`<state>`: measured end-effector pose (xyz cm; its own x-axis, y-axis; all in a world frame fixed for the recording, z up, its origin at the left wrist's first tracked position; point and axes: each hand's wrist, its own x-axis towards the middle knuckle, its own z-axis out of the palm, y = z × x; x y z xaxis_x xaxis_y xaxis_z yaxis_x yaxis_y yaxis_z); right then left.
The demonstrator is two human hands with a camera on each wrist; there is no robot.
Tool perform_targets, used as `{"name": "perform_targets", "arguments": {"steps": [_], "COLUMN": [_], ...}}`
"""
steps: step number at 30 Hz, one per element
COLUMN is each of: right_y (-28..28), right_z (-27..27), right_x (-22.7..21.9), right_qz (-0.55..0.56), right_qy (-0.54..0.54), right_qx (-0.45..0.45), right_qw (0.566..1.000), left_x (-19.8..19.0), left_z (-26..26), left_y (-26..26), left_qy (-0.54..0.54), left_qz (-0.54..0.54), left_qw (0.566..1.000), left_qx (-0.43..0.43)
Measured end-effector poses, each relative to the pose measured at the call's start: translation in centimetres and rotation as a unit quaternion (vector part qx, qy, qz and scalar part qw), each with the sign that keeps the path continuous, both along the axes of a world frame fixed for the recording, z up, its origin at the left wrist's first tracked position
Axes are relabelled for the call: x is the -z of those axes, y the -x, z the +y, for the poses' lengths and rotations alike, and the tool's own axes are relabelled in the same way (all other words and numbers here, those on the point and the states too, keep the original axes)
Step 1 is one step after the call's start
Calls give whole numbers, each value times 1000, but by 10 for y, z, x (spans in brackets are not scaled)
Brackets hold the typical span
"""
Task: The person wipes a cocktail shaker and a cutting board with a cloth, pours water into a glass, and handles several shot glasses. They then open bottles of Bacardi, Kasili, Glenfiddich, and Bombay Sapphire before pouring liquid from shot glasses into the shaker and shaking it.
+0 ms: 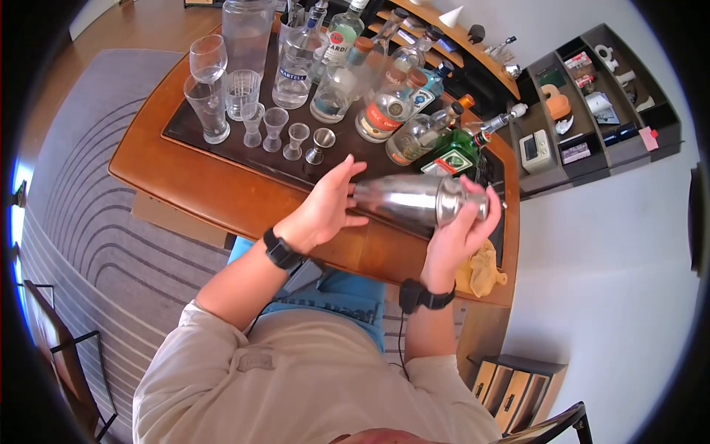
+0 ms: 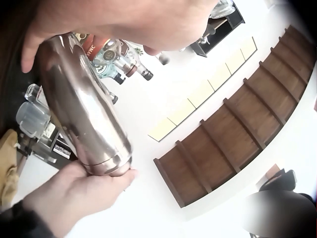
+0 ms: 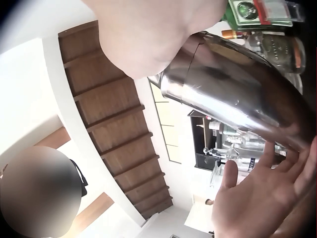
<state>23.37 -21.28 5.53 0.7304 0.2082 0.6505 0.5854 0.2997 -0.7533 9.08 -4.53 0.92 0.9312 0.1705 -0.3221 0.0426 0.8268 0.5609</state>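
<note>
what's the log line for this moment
left hand: open, palm on shaker base | right hand: grips cap end | shaker: sideways above table

Shaker (image 1: 403,198) sideways above table (image 1: 222,196), between hands; bottles (image 1: 384,111) behind; glasses (image 1: 244,103) behind-left

1. Cocktail shaker (image 1: 414,200): polished metal, mirror-glossy, smooth, catching bright reflections along its body.
2. Table (image 1: 214,194): warm varnished wood with a soft sheen; a dark glossy tray (image 1: 222,148) lies on it.
3. Glasses (image 1: 240,92) and bottles (image 1: 381,111): clear, shiny glass; one bottle (image 1: 452,154) is green glass.
4. Jigger (image 1: 320,144): bright smooth metal.
5. Cloth (image 1: 481,270): yellow, matt, crumpled fabric.
6. Rug (image 1: 96,222): grey, matt, ribbed weave.
</note>
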Motion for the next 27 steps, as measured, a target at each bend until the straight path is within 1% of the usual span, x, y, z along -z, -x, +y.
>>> {"name": "perform_targets", "arguments": {"steps": [1,2,4,6,7,8,10,11,13,14,16,17,18,20,21,22,24,26,27], "right_y": [2,-8,-15,-20,-19,-26,-6,-4,-3,-7,-18,-13,-28,-6,-2,2,-4,-25,-32], "right_z": [7,14,21,9,3,-5,-5,-2,9,9,11,4,-5,-2,1,4,14,4,1], "right_x": [-8,-12,-30,-27,-21,-10,-14,-20,-30,-30,-34,-35,-18,-24,-25,-32,-40,-33,-31], "right_qz": [-21,-31,21,50,55,20,-17,-14,-81,-80,8,63,28,47,5,-44,-6,7,19], "right_qy": [15,5,28,40,3,9,44,42,84,79,42,38,35,10,30,70,51,53,59], "right_qx": [-3,-5,18,44,26,30,29,30,36,33,46,59,68,42,35,58,36,47,56], "right_qw": [1000,999,999,997,998,999,998,999,993,993,998,996,997,998,999,995,998,997,996], "left_x": [-3,-7,-11,-11,-13,-6,0,-1,-6,-9,-20,-25,-22,-10,-11,-12,-16,-22,-25], "left_z": [2,4,0,-7,-12,-15,-15,-14,-12,-11,-8,-11,-10,-5,-5,-6,-10,-12,-14], "left_y": [-8,-16,-32,-40,-34,-30,-22,-24,-30,-31,-33,-29,-26,-21,-25,-29,-34,-37,-37], "left_qy": [-17,-35,-48,-42,-31,-24,-9,-11,-10,-14,-62,-40,-34,-19,-22,-21,-25,-63,-41], "left_qz": [-13,-28,-26,17,13,20,20,23,-13,-12,-14,16,17,-15,-16,-15,-13,-4,32], "left_qw": [1000,999,998,999,999,1000,1000,999,1000,1000,998,999,999,999,999,1000,1000,998,999], "left_qx": [-13,-27,-35,-29,-7,2,19,21,-3,-7,4,-5,9,30,29,16,3,18,11]}}
